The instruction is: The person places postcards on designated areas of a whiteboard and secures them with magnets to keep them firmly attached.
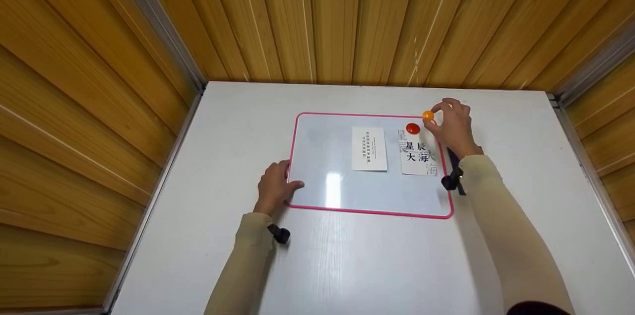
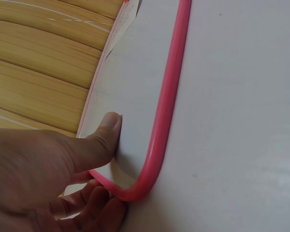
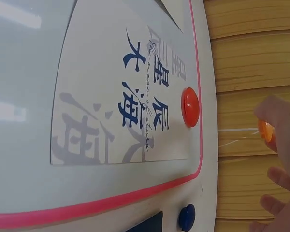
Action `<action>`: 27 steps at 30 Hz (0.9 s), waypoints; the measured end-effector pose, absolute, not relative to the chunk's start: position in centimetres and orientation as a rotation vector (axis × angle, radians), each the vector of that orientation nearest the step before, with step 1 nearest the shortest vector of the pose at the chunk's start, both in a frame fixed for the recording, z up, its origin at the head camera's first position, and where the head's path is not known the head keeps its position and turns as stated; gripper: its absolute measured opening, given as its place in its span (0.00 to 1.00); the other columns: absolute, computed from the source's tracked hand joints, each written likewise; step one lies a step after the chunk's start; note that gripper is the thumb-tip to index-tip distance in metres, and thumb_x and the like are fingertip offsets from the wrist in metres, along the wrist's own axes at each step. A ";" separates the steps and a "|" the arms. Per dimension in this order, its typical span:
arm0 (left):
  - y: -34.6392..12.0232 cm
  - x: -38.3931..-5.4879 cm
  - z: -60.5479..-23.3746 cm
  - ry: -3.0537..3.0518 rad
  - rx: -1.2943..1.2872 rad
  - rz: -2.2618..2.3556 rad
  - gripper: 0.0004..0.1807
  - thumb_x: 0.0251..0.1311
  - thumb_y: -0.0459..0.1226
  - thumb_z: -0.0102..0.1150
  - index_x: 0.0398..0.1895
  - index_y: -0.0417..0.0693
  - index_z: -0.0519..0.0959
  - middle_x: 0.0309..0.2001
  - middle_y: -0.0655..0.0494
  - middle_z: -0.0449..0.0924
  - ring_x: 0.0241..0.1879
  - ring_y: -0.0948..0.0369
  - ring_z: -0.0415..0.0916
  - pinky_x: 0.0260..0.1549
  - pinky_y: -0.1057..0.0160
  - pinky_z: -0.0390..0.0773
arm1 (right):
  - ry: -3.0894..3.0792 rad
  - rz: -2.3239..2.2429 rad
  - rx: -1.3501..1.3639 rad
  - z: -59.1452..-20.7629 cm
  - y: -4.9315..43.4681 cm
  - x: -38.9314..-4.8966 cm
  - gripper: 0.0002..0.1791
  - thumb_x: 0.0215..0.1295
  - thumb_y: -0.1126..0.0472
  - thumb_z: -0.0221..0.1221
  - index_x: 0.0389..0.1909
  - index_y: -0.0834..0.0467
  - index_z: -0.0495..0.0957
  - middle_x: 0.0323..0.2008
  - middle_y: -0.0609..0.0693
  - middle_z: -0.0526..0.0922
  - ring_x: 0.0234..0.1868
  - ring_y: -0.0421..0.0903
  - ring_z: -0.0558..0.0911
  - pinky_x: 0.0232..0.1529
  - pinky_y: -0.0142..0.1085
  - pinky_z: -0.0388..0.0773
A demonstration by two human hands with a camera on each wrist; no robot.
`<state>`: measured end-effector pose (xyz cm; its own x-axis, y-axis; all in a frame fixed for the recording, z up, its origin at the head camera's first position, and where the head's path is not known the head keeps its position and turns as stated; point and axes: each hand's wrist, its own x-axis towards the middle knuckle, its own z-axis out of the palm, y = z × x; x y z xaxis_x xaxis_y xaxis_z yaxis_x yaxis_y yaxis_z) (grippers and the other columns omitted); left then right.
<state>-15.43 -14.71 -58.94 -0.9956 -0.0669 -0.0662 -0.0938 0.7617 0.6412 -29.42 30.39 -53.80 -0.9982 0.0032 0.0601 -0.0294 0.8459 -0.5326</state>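
Note:
A whiteboard (image 1: 317,156) with a pink frame lies on the table. My left hand (image 1: 275,186) grips its left edge near the lower corner. In the left wrist view, the thumb (image 2: 104,137) lies over the board's face and the other fingers curl at the frame's outer side. Above the board's upper right corner, my right hand (image 1: 454,124) pinches a round orange magnet (image 1: 428,115) between thumb and index finger. A red magnet (image 1: 412,128) sits at the top of a white card (image 1: 416,161) printed with large characters. To its left is a white card (image 1: 369,149) with small text.
Beside the board's right edge, a dark flat object (image 3: 147,223) lies on the table, with a blue magnet (image 3: 187,217) near it. White tabletop (image 1: 322,260) surrounds the board. Wood-patterned panels (image 1: 332,22) stand behind the table and along both sides.

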 end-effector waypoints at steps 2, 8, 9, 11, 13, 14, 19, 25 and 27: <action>-14.7 -15.4 -58.9 2.911 -0.136 1.065 0.38 0.52 0.42 0.80 0.66 0.39 0.75 0.40 0.49 0.78 0.38 0.53 0.74 0.42 0.51 0.76 | -2.964 0.856 0.027 -53.7 30.0 -29.5 0.22 0.69 0.52 0.63 0.56 0.61 0.74 0.76 0.64 0.57 0.74 0.69 0.52 0.71 0.64 0.55; -14.7 -15.4 -58.8 2.906 -0.142 1.062 0.39 0.52 0.42 0.80 0.67 0.39 0.75 0.42 0.49 0.78 0.40 0.53 0.74 0.44 0.50 0.77 | -2.974 0.882 0.028 -53.4 28.9 -29.6 0.22 0.69 0.52 0.64 0.57 0.60 0.75 0.77 0.62 0.56 0.75 0.67 0.51 0.71 0.63 0.56; -14.7 -15.4 -58.8 2.905 -0.141 1.061 0.39 0.52 0.42 0.80 0.67 0.39 0.75 0.42 0.49 0.78 0.40 0.53 0.74 0.44 0.50 0.77 | -2.974 0.887 0.029 -53.4 28.7 -29.7 0.21 0.69 0.52 0.64 0.57 0.59 0.75 0.77 0.62 0.56 0.75 0.67 0.51 0.71 0.63 0.56; -14.7 -15.4 -58.8 2.905 -0.138 1.063 0.39 0.52 0.42 0.80 0.67 0.39 0.75 0.42 0.49 0.78 0.40 0.54 0.74 0.44 0.50 0.77 | -2.973 0.898 0.036 -53.3 28.4 -29.8 0.22 0.69 0.52 0.64 0.57 0.60 0.75 0.77 0.61 0.56 0.75 0.67 0.51 0.71 0.62 0.56; -14.8 -15.4 -58.9 2.905 -0.130 1.074 0.39 0.52 0.42 0.80 0.67 0.40 0.75 0.41 0.49 0.79 0.39 0.54 0.74 0.43 0.50 0.77 | -2.973 0.899 0.048 -53.2 28.0 -30.0 0.22 0.69 0.53 0.65 0.57 0.60 0.75 0.77 0.62 0.56 0.75 0.66 0.52 0.72 0.62 0.55; -14.8 -15.4 -58.9 2.902 -0.129 1.080 0.38 0.52 0.41 0.80 0.67 0.40 0.76 0.41 0.49 0.79 0.39 0.54 0.74 0.43 0.51 0.77 | -2.974 0.902 0.054 -53.2 27.8 -30.0 0.22 0.69 0.53 0.65 0.57 0.60 0.75 0.77 0.62 0.56 0.75 0.66 0.52 0.72 0.62 0.55; -14.9 -15.4 -58.9 2.898 -0.130 1.089 0.37 0.52 0.42 0.80 0.66 0.42 0.76 0.41 0.50 0.79 0.39 0.54 0.75 0.42 0.51 0.78 | -2.981 0.902 0.055 -53.1 27.0 -30.1 0.21 0.68 0.53 0.65 0.56 0.59 0.75 0.77 0.61 0.57 0.76 0.65 0.51 0.71 0.64 0.56; -14.8 -15.4 -59.0 2.895 -0.140 1.087 0.39 0.52 0.42 0.80 0.67 0.41 0.75 0.42 0.49 0.79 0.40 0.54 0.75 0.43 0.50 0.78 | -2.979 0.901 0.086 -53.3 26.1 -30.3 0.20 0.68 0.53 0.66 0.54 0.58 0.76 0.77 0.60 0.57 0.76 0.65 0.52 0.72 0.62 0.55; -14.8 -15.4 -59.0 2.886 -0.150 1.096 0.39 0.52 0.42 0.80 0.68 0.41 0.75 0.43 0.49 0.79 0.40 0.54 0.75 0.44 0.51 0.78 | -2.988 0.899 0.088 -53.4 25.8 -30.5 0.20 0.68 0.53 0.66 0.54 0.58 0.76 0.77 0.59 0.57 0.76 0.64 0.52 0.72 0.61 0.55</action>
